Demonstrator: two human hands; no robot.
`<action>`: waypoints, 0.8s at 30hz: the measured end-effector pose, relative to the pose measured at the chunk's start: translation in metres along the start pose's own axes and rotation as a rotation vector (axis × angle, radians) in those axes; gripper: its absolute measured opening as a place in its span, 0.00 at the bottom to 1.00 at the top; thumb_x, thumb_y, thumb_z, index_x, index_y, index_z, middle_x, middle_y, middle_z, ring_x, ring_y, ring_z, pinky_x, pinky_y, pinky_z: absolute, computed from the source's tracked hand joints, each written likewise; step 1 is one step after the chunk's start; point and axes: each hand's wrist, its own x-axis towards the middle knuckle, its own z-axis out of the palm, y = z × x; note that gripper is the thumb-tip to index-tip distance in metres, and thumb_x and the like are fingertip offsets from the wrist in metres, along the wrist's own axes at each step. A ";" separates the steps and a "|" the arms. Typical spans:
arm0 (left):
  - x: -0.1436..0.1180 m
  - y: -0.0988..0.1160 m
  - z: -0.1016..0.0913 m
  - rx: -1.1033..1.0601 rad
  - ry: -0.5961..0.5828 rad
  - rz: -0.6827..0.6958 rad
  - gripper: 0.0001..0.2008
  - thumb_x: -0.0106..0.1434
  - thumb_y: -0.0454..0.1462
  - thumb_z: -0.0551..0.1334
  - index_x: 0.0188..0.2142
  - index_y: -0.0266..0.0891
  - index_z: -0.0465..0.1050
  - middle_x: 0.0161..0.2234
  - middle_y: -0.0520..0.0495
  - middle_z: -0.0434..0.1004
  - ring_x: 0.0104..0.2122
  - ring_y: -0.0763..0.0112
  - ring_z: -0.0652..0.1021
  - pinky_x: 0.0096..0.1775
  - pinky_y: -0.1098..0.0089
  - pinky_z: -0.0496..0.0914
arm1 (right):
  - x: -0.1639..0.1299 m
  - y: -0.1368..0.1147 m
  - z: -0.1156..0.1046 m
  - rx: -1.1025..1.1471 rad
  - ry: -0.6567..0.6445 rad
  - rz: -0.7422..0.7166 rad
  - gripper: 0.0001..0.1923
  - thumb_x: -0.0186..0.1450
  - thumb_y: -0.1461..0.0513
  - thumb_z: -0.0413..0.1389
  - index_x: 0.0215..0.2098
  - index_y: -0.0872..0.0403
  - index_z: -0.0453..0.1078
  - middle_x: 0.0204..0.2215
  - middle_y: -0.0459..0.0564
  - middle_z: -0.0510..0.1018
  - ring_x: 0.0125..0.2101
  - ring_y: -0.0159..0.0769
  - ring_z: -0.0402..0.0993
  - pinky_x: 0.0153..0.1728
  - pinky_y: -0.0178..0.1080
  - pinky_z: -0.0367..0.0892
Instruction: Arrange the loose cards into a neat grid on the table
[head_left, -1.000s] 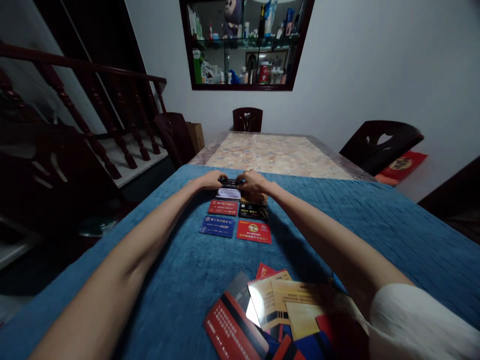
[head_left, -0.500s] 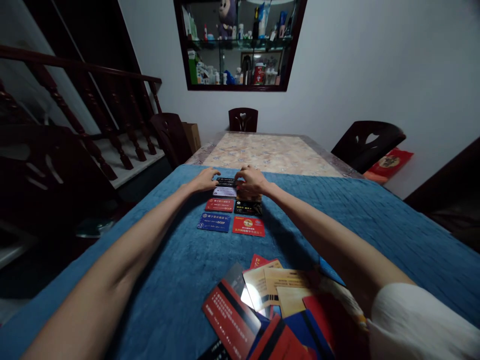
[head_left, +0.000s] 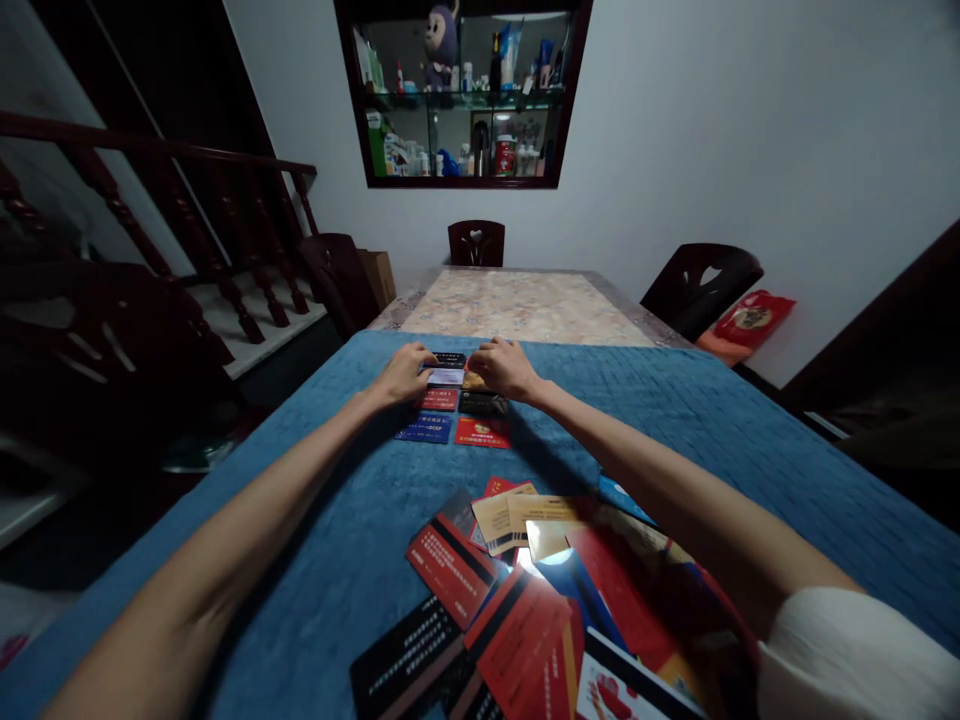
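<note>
My left hand (head_left: pixel 406 373) is at the left edge of the laid-out plastic cards, thumb and fingers apart, beside a black card (head_left: pixel 448 359) and a pale lilac card (head_left: pixel 445 377). Opposite it, my right hand (head_left: pixel 504 368) has its fingers curled down over the right column; what lies under the fingertips is hidden. A gold card (head_left: pixel 474 381) shows partly below that hand. Nearer to me lie a red card (head_left: pixel 437 400), a black card (head_left: pixel 482 402), a blue card (head_left: pixel 424 429) and an orange-red card (head_left: pixel 481 431), in two columns.
A loose heap of mixed cards (head_left: pixel 525 620) spreads in front of me, under my right forearm. Blue cloth (head_left: pixel 315 590) covers the near part of the patterned table (head_left: pixel 517 300). Dark chairs (head_left: pixel 476 243) stand around it; a glass-shelved cabinet (head_left: pixel 465 183) is in the far wall.
The view has shifted, bringing more of the near card heap into sight. My left hand sits slightly nearer to me along the cards' edge. My right hand stays over the right column, fingers curled.
</note>
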 end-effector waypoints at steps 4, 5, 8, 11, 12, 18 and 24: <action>-0.023 0.021 -0.002 -0.021 0.011 0.013 0.14 0.60 0.33 0.55 0.40 0.37 0.79 0.43 0.43 0.76 0.45 0.61 0.75 0.52 0.61 0.70 | -0.024 -0.008 -0.010 0.011 -0.013 -0.016 0.14 0.70 0.61 0.48 0.44 0.50 0.77 0.45 0.54 0.79 0.48 0.46 0.65 0.39 0.41 0.55; -0.029 0.027 -0.002 -0.027 0.011 0.016 0.14 0.60 0.33 0.55 0.40 0.37 0.79 0.43 0.42 0.76 0.45 0.61 0.75 0.51 0.61 0.70 | -0.030 -0.009 -0.011 0.013 -0.015 -0.022 0.14 0.71 0.61 0.48 0.44 0.51 0.77 0.45 0.54 0.79 0.48 0.45 0.65 0.38 0.41 0.55; -0.046 0.042 -0.003 -0.046 0.005 0.030 0.13 0.61 0.32 0.55 0.38 0.36 0.79 0.43 0.41 0.76 0.44 0.60 0.75 0.49 0.61 0.71 | -0.046 -0.011 -0.013 0.017 -0.003 -0.031 0.14 0.71 0.61 0.48 0.43 0.51 0.76 0.46 0.54 0.79 0.47 0.45 0.65 0.38 0.41 0.54; -0.061 0.056 -0.005 -0.061 0.002 0.051 0.12 0.61 0.31 0.55 0.37 0.36 0.79 0.42 0.40 0.76 0.43 0.59 0.75 0.48 0.60 0.72 | -0.063 -0.012 -0.015 0.017 -0.002 -0.034 0.14 0.71 0.61 0.48 0.43 0.51 0.76 0.45 0.54 0.79 0.47 0.45 0.65 0.38 0.41 0.53; -0.066 0.060 -0.006 -0.067 0.003 0.058 0.12 0.61 0.31 0.56 0.36 0.36 0.79 0.42 0.40 0.76 0.43 0.60 0.75 0.48 0.60 0.72 | -0.068 -0.012 -0.016 0.018 -0.006 -0.037 0.14 0.71 0.60 0.48 0.43 0.51 0.76 0.44 0.54 0.79 0.46 0.45 0.65 0.38 0.41 0.53; -0.095 0.091 -0.010 -0.119 0.015 0.101 0.10 0.63 0.30 0.57 0.35 0.38 0.78 0.42 0.42 0.76 0.44 0.62 0.75 0.49 0.61 0.71 | -0.107 -0.016 -0.026 0.025 0.014 -0.065 0.12 0.71 0.61 0.50 0.41 0.51 0.76 0.42 0.54 0.80 0.44 0.43 0.65 0.37 0.41 0.51; -0.121 0.130 -0.011 -0.115 -0.004 0.151 0.09 0.63 0.29 0.57 0.36 0.38 0.77 0.42 0.43 0.75 0.44 0.63 0.74 0.47 0.62 0.71 | -0.147 -0.022 -0.026 0.081 0.072 -0.122 0.10 0.70 0.61 0.52 0.37 0.52 0.76 0.35 0.52 0.79 0.40 0.40 0.64 0.38 0.41 0.50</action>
